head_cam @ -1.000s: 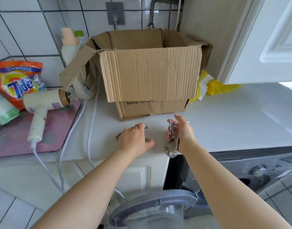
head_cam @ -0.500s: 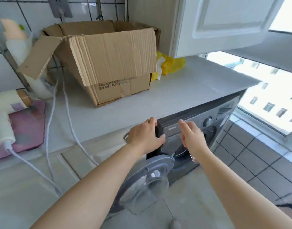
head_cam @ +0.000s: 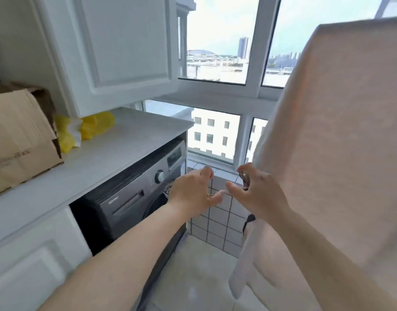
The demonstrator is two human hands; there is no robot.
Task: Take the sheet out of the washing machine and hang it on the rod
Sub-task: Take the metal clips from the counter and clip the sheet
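Where the frame ends at right, a pale pink fabric sheet (head_cam: pixel 341 153) is cut off; it hangs draped over a support that cannot be seen. Left hand (head_cam: pixel 193 191): fingers curled, a metal item half hidden behind it, grip uncertain. Right hand (head_cam: pixel 258 194): closed round a small shiny metal object (head_cam: pixel 244 176), thumb extended. Dark grey front-loading washing machine (head_cam: pixel 134 198): panel lettering illegible. Brown cardboard box (head_cam: pixel 20 140): print blurred, cropped at left.
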